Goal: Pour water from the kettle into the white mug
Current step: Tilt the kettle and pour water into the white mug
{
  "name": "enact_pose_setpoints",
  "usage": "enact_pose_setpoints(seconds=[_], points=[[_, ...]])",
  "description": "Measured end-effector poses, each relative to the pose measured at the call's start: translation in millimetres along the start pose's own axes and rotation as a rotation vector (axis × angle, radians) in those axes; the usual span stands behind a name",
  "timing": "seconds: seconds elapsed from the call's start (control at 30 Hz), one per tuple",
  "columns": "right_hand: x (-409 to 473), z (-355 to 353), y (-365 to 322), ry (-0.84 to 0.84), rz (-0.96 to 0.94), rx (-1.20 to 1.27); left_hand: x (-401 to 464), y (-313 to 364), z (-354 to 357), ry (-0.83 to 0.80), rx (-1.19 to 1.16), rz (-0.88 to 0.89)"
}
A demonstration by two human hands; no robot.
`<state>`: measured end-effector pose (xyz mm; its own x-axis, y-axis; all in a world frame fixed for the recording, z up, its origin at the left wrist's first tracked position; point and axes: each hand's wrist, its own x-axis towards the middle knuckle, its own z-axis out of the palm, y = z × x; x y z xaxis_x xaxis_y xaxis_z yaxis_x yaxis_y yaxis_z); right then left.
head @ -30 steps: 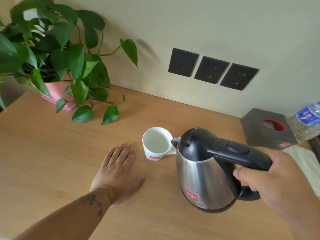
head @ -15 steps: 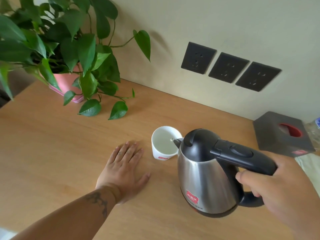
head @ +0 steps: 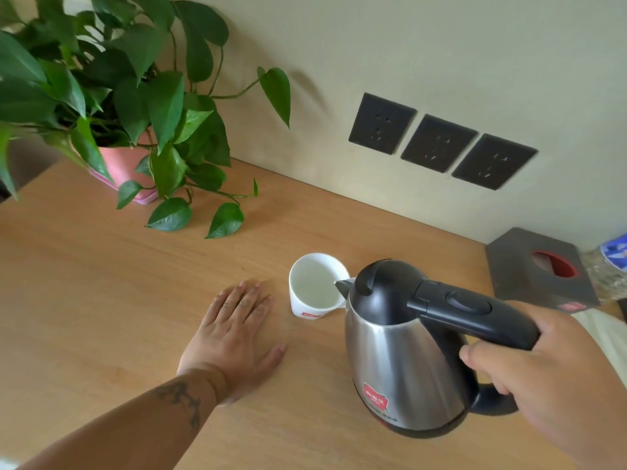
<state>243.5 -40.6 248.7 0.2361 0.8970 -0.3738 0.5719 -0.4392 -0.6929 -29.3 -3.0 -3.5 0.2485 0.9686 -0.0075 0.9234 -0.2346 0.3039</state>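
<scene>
A steel kettle point(head: 400, 364) with a black lid and handle is held above the wooden table point(head: 84, 283), tilted slightly left. My right hand point(head: 543, 378) is wrapped around its handle. Its spout reaches over the right rim of the white mug point(head: 312, 293), which stands on the table and has water in it. My left hand point(head: 234, 334) lies flat on the table, palm down, fingers apart, just left of the mug and not touching it.
A leafy plant in a pink pot point(head: 125, 167) stands at the back left. Three dark wall sockets point(head: 437, 142) sit above the table's back edge. A dark tissue box point(head: 539, 266) and a plastic water bottle point(head: 610, 266) are at the right.
The kettle's spout has moved left, from beside the mug to over its right rim. My left hand has stayed flat on the table. The view has shifted.
</scene>
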Motion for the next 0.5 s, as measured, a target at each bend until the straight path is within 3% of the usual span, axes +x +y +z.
enact_pose_setpoints(seconds=[0.5], points=[[-6.0, 1.7, -9.5, 0.063, 0.008, -0.177, -0.5, 0.0, 0.5, -0.003, 0.002, -0.005]])
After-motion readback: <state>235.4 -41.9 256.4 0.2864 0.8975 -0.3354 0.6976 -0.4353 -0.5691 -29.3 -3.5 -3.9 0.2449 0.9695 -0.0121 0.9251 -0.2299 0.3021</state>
